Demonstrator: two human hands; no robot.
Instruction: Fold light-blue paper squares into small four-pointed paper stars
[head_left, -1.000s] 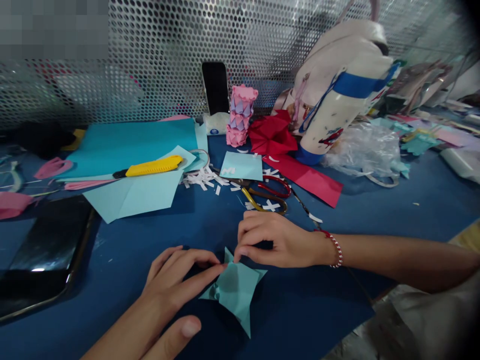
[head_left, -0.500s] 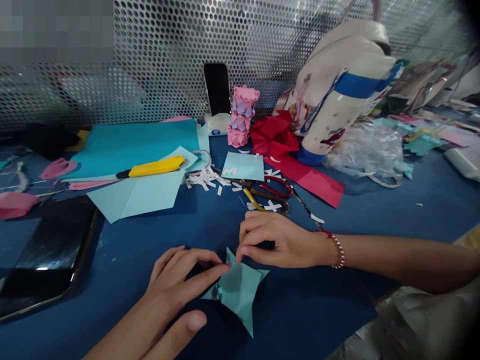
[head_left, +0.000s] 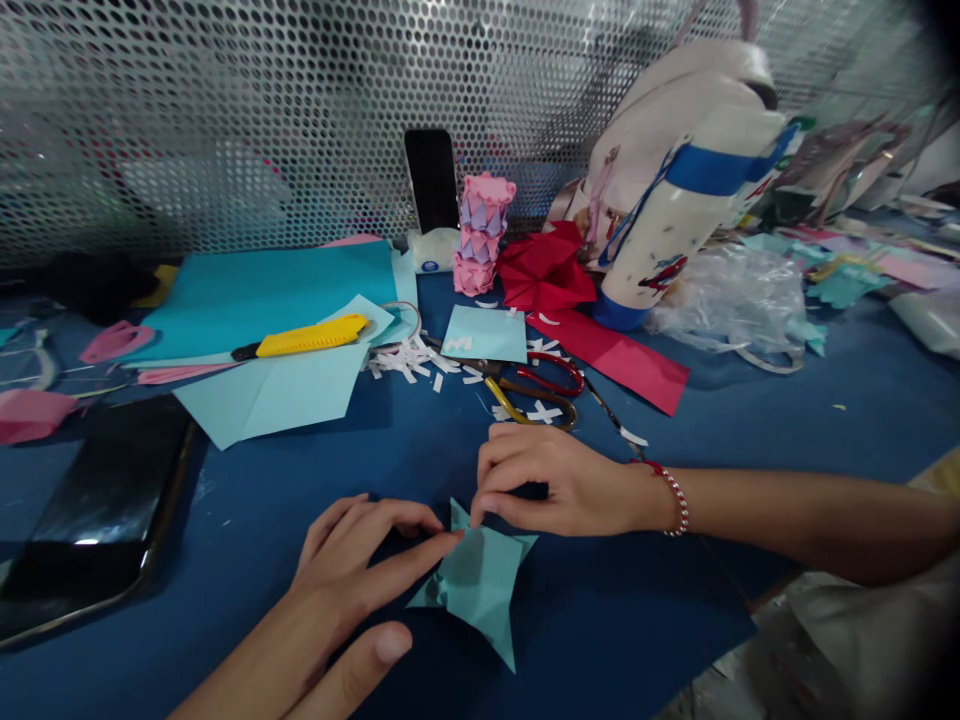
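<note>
A light-teal folded paper piece (head_left: 484, 580) with star-like points lies on the blue table in front of me. My left hand (head_left: 367, 560) rests at its upper left, with an index fingertip on the paper and the thumb spread well away. Close by, my right hand (head_left: 540, 480) pinches the paper near its top point between thumb and curled fingers. A beaded bracelet (head_left: 675, 500) circles my right wrist. Beyond my right hand lie scissors (head_left: 551, 385) with red and yellow handles, among white paper scraps (head_left: 409, 358).
A yellow cutter knife (head_left: 311, 337) lies on teal paper sheets (head_left: 277, 400). Left is a black phone (head_left: 97, 510). Toward the back stand a pink and purple paper column (head_left: 484, 235), a red folded paper flower (head_left: 547, 268), a tilted bottle (head_left: 671, 220) and a pale backpack (head_left: 630, 150).
The folded paper has turned slightly under my fingers; its lower point has swung a little to the right. Both hands have stayed almost in place.
</note>
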